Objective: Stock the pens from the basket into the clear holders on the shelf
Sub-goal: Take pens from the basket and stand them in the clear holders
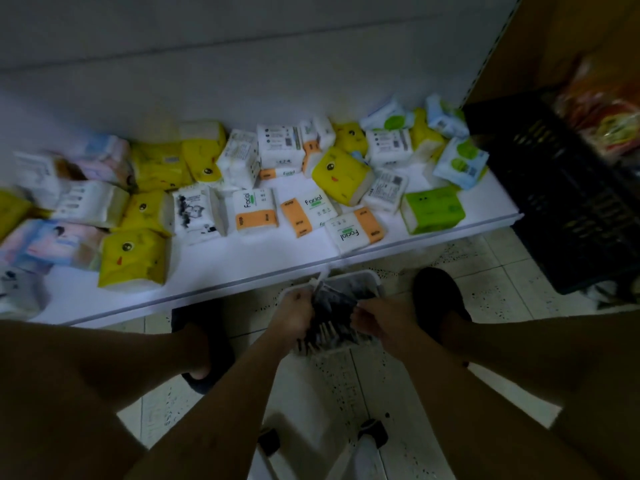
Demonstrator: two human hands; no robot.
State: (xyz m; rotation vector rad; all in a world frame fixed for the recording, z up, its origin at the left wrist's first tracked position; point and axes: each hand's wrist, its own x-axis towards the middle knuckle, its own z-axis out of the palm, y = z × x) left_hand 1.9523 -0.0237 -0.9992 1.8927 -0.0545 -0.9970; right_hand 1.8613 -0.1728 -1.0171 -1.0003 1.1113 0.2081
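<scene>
The left hand (294, 315) and right hand (375, 322) curl round a blurred dark bundle of pens (332, 320) in the white basket (349, 276). Their fingertips are hidden among them.

Evidently a shop: low white shelf (214, 268) strewn with packaged tissue packs (341, 176), black plastic crate (554, 188) alongside, tiled floor (491, 271).

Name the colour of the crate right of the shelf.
Black; the crate shows best in the head view.
</scene>
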